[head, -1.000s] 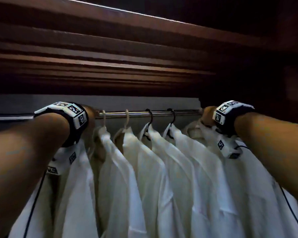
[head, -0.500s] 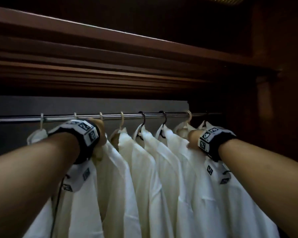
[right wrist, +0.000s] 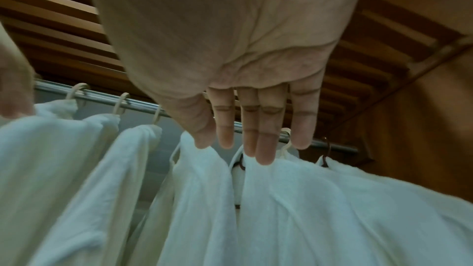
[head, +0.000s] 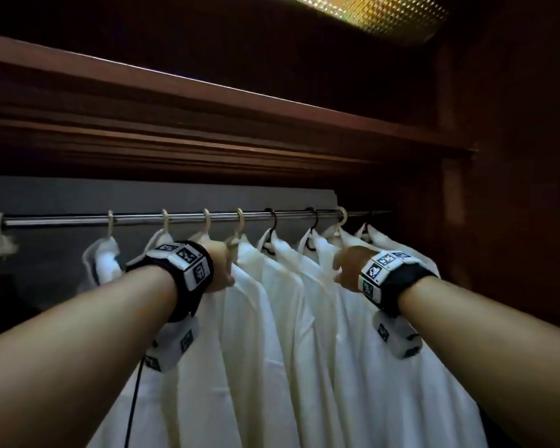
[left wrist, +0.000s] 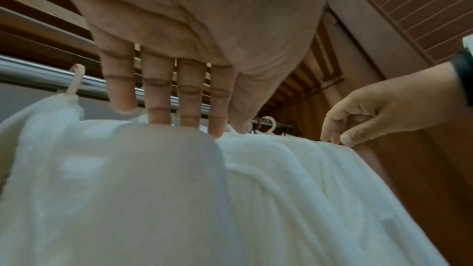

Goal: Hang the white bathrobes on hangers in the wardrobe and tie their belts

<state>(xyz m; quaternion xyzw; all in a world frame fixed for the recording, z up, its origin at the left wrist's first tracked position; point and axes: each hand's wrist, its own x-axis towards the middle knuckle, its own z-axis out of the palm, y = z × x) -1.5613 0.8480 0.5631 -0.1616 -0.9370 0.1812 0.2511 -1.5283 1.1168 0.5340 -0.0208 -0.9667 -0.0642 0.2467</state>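
This is the inside of a dark wooden wardrobe (head: 207, 101), likely a hotel's. Many identical white bathrobes (head: 272, 318) hang on a metal rail (head: 136, 218) under a lit ceiling lamp (head: 379, 14).

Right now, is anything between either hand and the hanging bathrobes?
Nothing visible. The left hand already has its fingertips on a bathrobe's shoulder, and the right hand touches the top of another bathrobe. Both robes hang from the rail.

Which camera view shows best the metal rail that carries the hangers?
The head view: the metal rail runs nearly the whole width, with every hanger hook visible. The left wrist view shows a short blurred stretch behind the fingers; the right wrist view shows a slanted part behind the right hand.
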